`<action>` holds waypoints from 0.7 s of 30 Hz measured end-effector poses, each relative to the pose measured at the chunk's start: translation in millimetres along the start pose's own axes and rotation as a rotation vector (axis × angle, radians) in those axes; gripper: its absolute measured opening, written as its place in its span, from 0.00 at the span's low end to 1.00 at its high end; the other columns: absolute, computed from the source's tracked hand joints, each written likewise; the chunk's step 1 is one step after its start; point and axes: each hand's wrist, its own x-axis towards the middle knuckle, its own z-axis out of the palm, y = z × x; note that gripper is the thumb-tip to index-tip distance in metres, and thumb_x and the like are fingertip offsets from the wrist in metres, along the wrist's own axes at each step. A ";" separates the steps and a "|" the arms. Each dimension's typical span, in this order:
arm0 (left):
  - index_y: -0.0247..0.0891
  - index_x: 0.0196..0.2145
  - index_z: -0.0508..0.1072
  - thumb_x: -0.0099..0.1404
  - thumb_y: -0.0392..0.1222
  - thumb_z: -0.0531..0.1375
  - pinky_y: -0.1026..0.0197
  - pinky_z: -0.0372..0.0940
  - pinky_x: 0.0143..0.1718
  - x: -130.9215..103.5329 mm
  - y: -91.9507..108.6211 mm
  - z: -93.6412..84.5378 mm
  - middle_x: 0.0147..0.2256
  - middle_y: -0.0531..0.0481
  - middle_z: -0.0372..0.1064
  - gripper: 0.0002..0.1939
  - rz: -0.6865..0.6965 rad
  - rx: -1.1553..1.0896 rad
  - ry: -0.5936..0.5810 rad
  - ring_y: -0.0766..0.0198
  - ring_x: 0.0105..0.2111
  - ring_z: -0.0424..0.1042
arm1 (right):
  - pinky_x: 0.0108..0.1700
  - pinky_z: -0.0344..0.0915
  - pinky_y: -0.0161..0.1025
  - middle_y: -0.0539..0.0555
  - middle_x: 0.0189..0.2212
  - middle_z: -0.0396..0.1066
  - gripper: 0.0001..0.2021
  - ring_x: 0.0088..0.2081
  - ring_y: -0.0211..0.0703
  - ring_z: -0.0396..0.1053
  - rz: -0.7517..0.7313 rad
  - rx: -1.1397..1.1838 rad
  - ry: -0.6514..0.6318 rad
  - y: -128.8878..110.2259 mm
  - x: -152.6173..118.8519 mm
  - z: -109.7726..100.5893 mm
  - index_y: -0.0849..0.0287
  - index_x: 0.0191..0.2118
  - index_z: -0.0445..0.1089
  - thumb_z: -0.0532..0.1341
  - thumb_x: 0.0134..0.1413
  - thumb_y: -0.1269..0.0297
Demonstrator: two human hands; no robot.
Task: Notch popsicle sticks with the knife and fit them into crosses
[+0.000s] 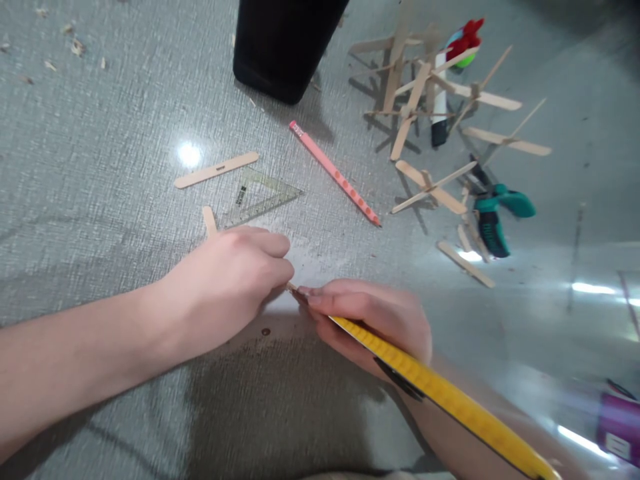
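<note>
My left hand [240, 273] is closed, with fingers curled over a craft stick [291, 288] whose end shows at its fingertips. Another wooden end [209, 220] sticks out behind the knuckles; whether it belongs to the same stick is hidden. My right hand [373, 320] is wrapped around a yellow utility knife [430, 380], its tip against the stick between both hands. Just beyond lie a clear set square [270, 200] and a slotted craft stick [217, 170]. A pink pencil [335, 173] rests farther off to the right.
A black container [285, 47] stands at the back. Crossed craft-stick pieces [430, 187], a white marker [440, 100] and teal-handled pliers [493, 220] lie to the right. At the lower right edge is a purple object [620, 427]. Wood chips [77, 47] dot the far left.
</note>
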 end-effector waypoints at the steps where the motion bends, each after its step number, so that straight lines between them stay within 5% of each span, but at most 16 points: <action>1: 0.35 0.20 0.66 0.67 0.27 0.51 0.63 0.50 0.25 0.2 0.1 -0.3 0.24 0.53 0.55 0.18 -0.002 0.003 0.001 0.68 0.25 0.55 | 0.29 0.75 0.36 0.50 0.31 0.77 0.13 0.29 0.41 0.76 -0.013 0.014 0.031 -0.5 1.6 0.9 0.52 0.46 0.72 0.64 0.57 0.75; 8: 0.36 0.19 0.61 0.67 0.31 0.51 0.63 0.48 0.24 1.0 -3.3 1.3 0.23 0.54 0.54 0.17 0.053 -0.056 0.029 0.70 0.23 0.54 | 0.35 0.77 0.34 0.51 0.35 0.78 0.16 0.32 0.38 0.77 -0.030 0.029 0.050 -0.4 5.0 5.4 0.53 0.48 0.72 0.65 0.55 0.77; 21: 0.35 0.20 0.63 0.66 0.31 0.52 0.63 0.47 0.24 0.5 -2.5 0.8 0.24 0.53 0.55 0.16 0.042 -0.031 0.005 0.69 0.23 0.55 | 0.32 0.76 0.36 0.50 0.33 0.78 0.15 0.32 0.41 0.77 -0.023 -0.021 0.039 -2.7 7.4 6.5 0.50 0.48 0.71 0.64 0.58 0.75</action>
